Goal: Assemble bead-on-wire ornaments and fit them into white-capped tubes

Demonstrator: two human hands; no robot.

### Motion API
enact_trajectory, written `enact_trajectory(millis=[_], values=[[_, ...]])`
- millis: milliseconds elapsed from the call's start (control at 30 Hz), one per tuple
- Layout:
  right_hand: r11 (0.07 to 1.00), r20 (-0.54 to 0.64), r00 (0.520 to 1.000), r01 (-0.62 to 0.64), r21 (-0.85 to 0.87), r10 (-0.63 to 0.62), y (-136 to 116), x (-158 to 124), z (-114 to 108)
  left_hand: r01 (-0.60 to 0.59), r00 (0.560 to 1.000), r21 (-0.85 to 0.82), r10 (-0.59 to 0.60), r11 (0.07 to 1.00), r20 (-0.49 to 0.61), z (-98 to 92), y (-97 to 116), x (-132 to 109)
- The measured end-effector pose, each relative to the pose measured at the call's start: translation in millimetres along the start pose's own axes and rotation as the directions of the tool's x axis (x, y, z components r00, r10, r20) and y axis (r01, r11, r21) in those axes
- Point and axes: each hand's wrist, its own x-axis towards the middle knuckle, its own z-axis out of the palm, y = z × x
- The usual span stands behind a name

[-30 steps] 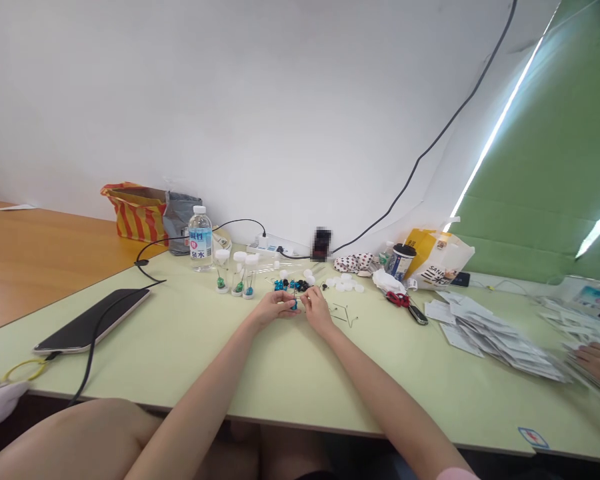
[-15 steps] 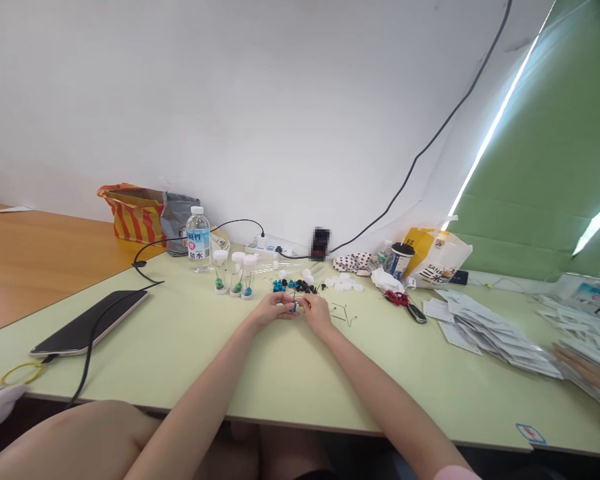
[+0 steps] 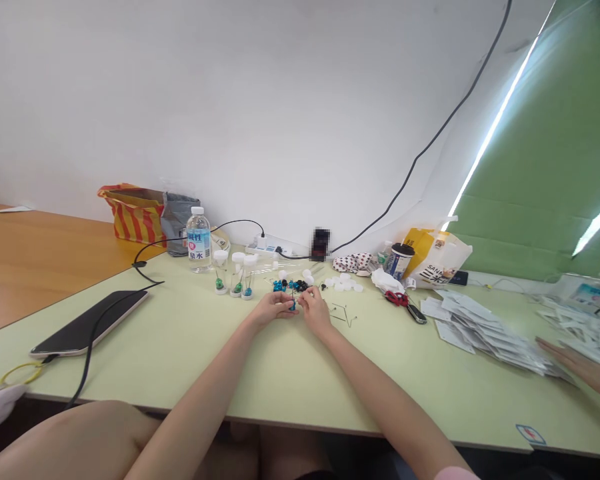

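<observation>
Between the fingertips of my left hand [image 3: 274,308] is a small blue piece [image 3: 293,305], with a thin dark stem rising from it. My right hand [image 3: 314,308] is closed in a pinch right beside it; whatever it grips is too small to make out. Just beyond my hands lie blue pieces [image 3: 279,286] and black pieces [image 3: 304,287], with white round caps [image 3: 344,283] to their right. Thin bent wires [image 3: 344,313] rest on the table right of my right hand. Several clear tubes [image 3: 237,277] with white caps stand at left, holding green or blue pieces on dark stems.
A water bottle [image 3: 198,243], a dark tablet-like device [image 3: 93,321] and its cable are on the left. To the right lie red-handled scissors [image 3: 397,298], a dark cup [image 3: 400,261], a bag [image 3: 437,257] and stacked papers [image 3: 485,330]. Another person's hand [image 3: 580,367] reaches in there.
My hands stay almost in place, the right fingers shifting slightly at the blue piece. At right, the other person's hand has moved left and up toward the paper stack, whose sheets have shifted.
</observation>
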Motion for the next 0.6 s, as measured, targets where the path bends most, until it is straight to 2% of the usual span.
enact_trajectory(millis=[133,267,433,600], values=[[0.998,0.02,1.0,-0.023,-0.051,0.024,0.9,-0.1,-0.7,-0.003,1.0,0.006,0.003,1.0,0.006,0.5,-0.1,0.1],[1.0,0.025,1.0,-0.017,0.023,0.016,4.2,1.5,2.4,-0.011,1.0,0.004,0.011,1.0,-0.005,1.1,0.4,-0.6],[0.99,-0.043,0.999,0.002,0.14,0.004,5.8,3.4,5.7,-0.019,1.0,-0.013,0.019,1.0,-0.002,1.4,0.8,-2.1],[0.983,-0.003,0.997,0.073,0.168,-0.074,4.4,3.3,3.4,-0.007,1.0,-0.032,0.006,0.999,-0.028,1.2,0.0,-0.9]])
